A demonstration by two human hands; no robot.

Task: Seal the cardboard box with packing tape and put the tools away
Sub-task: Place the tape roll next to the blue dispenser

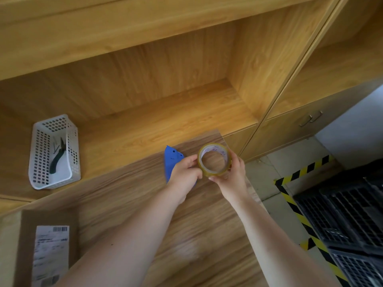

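A roll of clear yellowish packing tape [214, 174] is held upright above the wooden table [186, 224]. My right hand [232, 172] grips its right side. My left hand [186, 170] pinches the roll's left edge with its fingertips. Under my left hand lies a blue utility knife [172, 157] on the table; whether the hand also holds it I cannot tell. The cardboard box [47, 245] with a white shipping label sits at the lower left, partly cut off by the frame.
A white perforated basket [37, 154] holding black-handled pliers [57, 157] stands on the wooden shelf [165, 117] at left. Black plastic crates [342, 214] and yellow-black floor tape [294, 206] lie right of the table. Cabinet doors with handles are at right.
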